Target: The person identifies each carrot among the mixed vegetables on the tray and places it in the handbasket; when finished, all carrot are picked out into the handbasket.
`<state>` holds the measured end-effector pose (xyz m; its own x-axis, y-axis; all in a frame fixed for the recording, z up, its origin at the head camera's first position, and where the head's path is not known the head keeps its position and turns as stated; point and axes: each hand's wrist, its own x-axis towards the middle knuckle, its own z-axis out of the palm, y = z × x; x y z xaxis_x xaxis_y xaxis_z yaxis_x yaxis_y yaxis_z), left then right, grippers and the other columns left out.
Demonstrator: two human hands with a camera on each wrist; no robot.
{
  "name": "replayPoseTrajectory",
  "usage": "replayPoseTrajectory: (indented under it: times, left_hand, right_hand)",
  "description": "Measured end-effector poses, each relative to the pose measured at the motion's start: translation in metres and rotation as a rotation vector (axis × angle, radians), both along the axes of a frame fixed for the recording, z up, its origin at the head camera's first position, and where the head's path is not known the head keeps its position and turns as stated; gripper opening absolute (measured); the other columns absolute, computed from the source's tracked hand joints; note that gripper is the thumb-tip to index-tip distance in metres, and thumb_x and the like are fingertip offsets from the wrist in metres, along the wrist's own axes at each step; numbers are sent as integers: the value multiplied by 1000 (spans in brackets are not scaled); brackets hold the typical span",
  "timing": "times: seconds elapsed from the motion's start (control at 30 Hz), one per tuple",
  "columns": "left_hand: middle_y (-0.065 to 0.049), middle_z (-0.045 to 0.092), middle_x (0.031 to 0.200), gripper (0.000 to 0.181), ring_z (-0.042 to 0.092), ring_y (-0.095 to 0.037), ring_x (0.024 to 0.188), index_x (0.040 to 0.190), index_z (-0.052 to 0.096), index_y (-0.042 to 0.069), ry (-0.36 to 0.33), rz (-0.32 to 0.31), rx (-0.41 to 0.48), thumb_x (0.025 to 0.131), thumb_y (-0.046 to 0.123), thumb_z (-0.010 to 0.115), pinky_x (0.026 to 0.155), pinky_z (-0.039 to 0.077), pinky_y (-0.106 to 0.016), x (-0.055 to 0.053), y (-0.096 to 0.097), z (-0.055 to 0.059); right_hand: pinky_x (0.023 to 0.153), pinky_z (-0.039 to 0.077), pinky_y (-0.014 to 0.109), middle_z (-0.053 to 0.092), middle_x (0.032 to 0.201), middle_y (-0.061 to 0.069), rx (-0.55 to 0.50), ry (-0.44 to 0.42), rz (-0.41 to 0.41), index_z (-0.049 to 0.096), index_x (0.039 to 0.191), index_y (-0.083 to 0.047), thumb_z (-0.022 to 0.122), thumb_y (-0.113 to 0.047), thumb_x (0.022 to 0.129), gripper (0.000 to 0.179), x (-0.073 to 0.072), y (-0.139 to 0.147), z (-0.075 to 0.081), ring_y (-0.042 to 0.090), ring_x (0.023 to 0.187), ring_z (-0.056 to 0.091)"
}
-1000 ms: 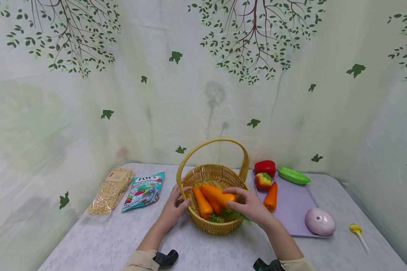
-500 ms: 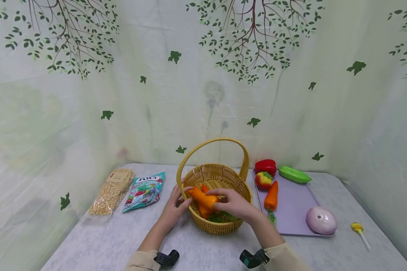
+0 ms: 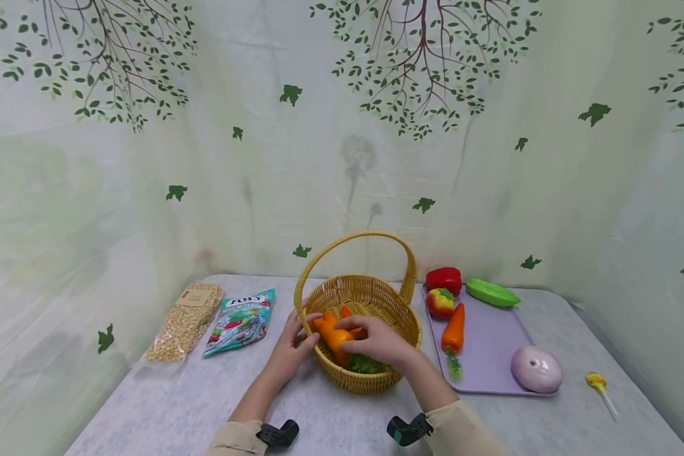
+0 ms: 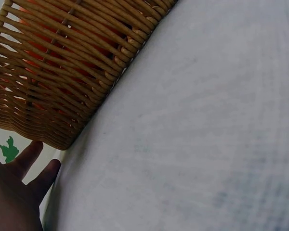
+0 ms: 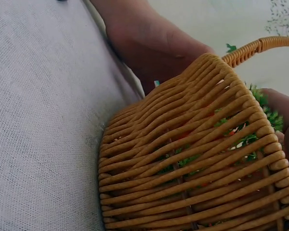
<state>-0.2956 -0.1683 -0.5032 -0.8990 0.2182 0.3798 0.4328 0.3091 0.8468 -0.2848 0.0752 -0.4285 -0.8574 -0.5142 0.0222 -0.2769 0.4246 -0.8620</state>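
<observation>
The wicker basket (image 3: 365, 382) stands mid-table, its tall handle arching overhead. At its left side my left hand (image 3: 287, 351) holds the rim by the handle's foot, with thumb and index finger over the edge; in the left wrist view more fingers (image 4: 31, 159) lie by the outer wall. Inside the basket, my right hand (image 3: 379, 342) grips an orange carrot (image 3: 335, 335) between thumb and fingers, lying toward the left wall. More orange carrot shows beneath it, partly hidden. Green leafy tops (image 3: 366, 363) fill the basket's front; the right wrist view shows leaves (image 5: 265, 103) at the rim.
Right of the basket, a lilac tray (image 3: 490, 354) bears a carrot (image 3: 453, 329), a red pepper (image 3: 443, 280), a red-yellow fruit (image 3: 440, 304), a green vegetable (image 3: 492, 292) and a purple onion (image 3: 537, 369). A lollipop (image 3: 601, 392) lies beyond. Leftward lie a kernel bag (image 3: 188, 323) and a teal candy bag (image 3: 240, 323).
My right hand has moved left inside the basket, carrying the carrot toward the left wall. The left hand has stayed at the rim.
</observation>
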Motion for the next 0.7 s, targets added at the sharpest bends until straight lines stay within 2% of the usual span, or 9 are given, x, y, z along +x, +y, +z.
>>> replayPoseTrajectory:
  times: [0.17, 0.47, 0.6, 0.7]
  left_hand:
    - [-3, 15, 169, 40, 23, -30, 153, 140, 56, 20, 0, 3, -18, 100, 24, 58, 107, 45, -37, -1, -1, -2]
    - [-1, 15, 169, 43, 23, -29, 153, 142, 54, 14, -18, 1, -13, 100, 27, 58, 109, 44, -41, 0, -1, -1]
    - [-1, 15, 169, 43, 23, -30, 153, 141, 54, 14, -16, -6, -3, 100, 27, 58, 109, 43, -47, 1, 0, 0]
    - [0, 15, 169, 43, 24, -30, 153, 141, 55, 15, -16, -1, -10, 100, 27, 58, 109, 43, -46, 1, 0, 1]
  right_hand:
    - [99, 49, 47, 67, 125, 2, 41, 53, -8, 68, 125, -23, 73, -35, 90, 37, -1, -3, -1, 21, 111, 61]
    - [94, 49, 42, 70, 124, -2, 162, 115, 3, 69, 126, -26, 74, -44, 87, 43, -2, -10, -4, 22, 109, 61]
    - [94, 47, 44, 71, 123, -1, 215, 170, -1, 71, 124, -26, 72, -44, 89, 40, -2, -10, -4, 24, 108, 60]
    - [97, 46, 47, 70, 124, 0, 259, 218, -11, 72, 122, -23, 72, -46, 89, 40, 0, -10, -4, 24, 111, 58]
